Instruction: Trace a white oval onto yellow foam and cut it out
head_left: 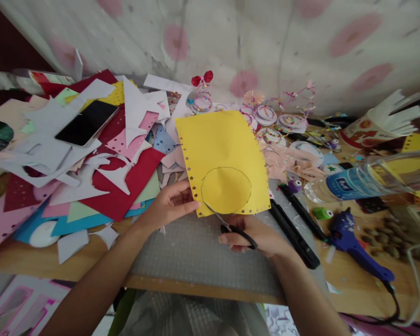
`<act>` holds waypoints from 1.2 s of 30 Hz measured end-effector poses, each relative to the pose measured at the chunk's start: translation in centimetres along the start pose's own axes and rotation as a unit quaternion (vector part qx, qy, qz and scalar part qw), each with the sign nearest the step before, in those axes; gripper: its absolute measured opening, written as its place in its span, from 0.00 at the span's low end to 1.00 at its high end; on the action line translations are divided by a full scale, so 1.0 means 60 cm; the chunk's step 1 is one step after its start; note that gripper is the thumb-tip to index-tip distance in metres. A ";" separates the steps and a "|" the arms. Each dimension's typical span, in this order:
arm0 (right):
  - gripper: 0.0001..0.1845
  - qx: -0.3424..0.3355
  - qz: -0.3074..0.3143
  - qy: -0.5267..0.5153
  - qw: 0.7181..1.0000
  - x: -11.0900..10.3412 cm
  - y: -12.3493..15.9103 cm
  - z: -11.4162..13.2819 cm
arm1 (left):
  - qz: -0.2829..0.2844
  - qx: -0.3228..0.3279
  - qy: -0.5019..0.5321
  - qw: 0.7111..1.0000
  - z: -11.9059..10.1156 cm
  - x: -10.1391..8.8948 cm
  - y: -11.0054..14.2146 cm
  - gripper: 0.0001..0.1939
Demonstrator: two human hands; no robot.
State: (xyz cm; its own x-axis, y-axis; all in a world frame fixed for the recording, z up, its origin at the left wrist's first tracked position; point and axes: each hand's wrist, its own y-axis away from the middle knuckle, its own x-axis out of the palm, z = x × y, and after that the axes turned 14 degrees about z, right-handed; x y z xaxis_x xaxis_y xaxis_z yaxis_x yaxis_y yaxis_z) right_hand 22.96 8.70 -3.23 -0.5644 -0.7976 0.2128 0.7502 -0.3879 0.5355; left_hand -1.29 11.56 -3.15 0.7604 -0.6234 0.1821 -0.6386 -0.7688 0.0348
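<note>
A sheet of yellow paper (220, 144) with small star holes along its edges is held up over the grey cutting mat (182, 252). A circle is drawn in dark line on its lower half. My left hand (175, 203) pinches the paper's lower left edge between thumb and fingers. In my right hand (248, 233) is a pair of scissors (236, 229) with black handles. Their blades reach up and left to the paper's bottom edge, close to the circle's lower left. Part of my right hand's fingers is hidden behind the paper and the handles.
Paper scraps and coloured sheets pile up on the left, with a phone (87, 122) on top. To the right are a black utility knife (294, 235), a dark marker (303, 210), a water bottle (367, 179) and a blue glue gun (357, 247). Beaded wire ornaments (266, 114) stand behind.
</note>
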 end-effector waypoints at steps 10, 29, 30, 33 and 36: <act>0.26 -0.023 0.001 -0.037 0.999 0.006 -0.005 0.000 | -0.019 0.018 0.005 1.000 -0.001 0.006 -0.006 0.15; 0.22 -0.012 -0.019 -0.075 0.997 0.017 -0.009 0.009 | -0.018 0.000 -0.007 1.000 -0.002 0.013 -0.006 0.16; 0.22 -0.012 -0.020 -0.081 0.996 0.017 -0.010 0.009 | -0.017 -0.005 -0.006 1.000 -0.002 0.014 -0.006 0.16; 0.24 -0.014 -0.010 -0.090 0.996 0.017 -0.011 0.009 | -0.019 -0.009 -0.007 1.000 -0.001 0.016 -0.007 0.17; 0.25 -0.016 -0.003 -0.088 0.996 0.016 -0.012 0.005 | -0.018 -0.003 -0.005 1.000 -0.001 0.015 -0.009 0.16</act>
State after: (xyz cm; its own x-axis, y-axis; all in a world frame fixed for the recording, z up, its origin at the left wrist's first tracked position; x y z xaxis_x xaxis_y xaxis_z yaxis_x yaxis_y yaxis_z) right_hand 21.76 8.36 -3.15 -0.6187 -0.7026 0.3515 0.7553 -0.4088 0.5123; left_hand -0.27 11.39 -2.96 0.7845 -0.5963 0.1704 -0.6110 -0.7902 0.0479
